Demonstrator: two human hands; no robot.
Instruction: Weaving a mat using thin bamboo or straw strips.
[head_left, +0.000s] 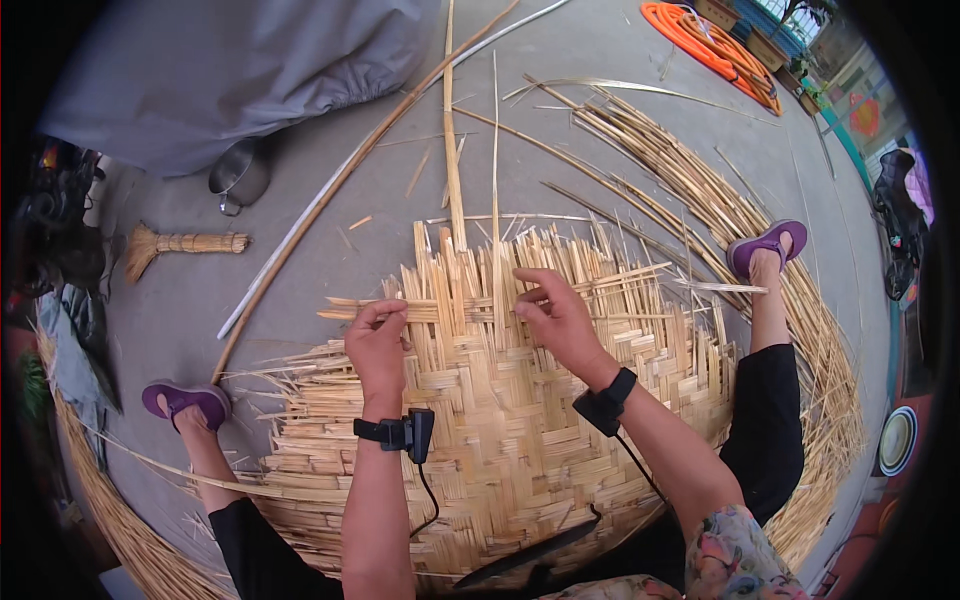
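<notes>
Centrally, a flat, straw-coloured mat of plaited split stalks [480, 410] lies on the grey floor [330, 180] between the person's legs, its ragged unwoven edge facing away from the body. From that edge two loose lengths run outward, long axes pointing almost straight away from the person: a broad, pale-yellow flat strip [453, 170] and, just to its right, a slender, pale straw strip [495, 150]. Both lie between the hands. The bare right hand [565, 320] is nearer to the slender strip, which passes just left of its fingertips; its forefinger and thumb stand apart, apparently grasping nothing. The bare left hand [378, 345] lies to the left of the broad strip, its fingers curled over a short bundle of tan crosswise strips [425, 312]; whether they pinch it cannot be told. This bundle runs left to right, roughly square to the two long strips.
</notes>
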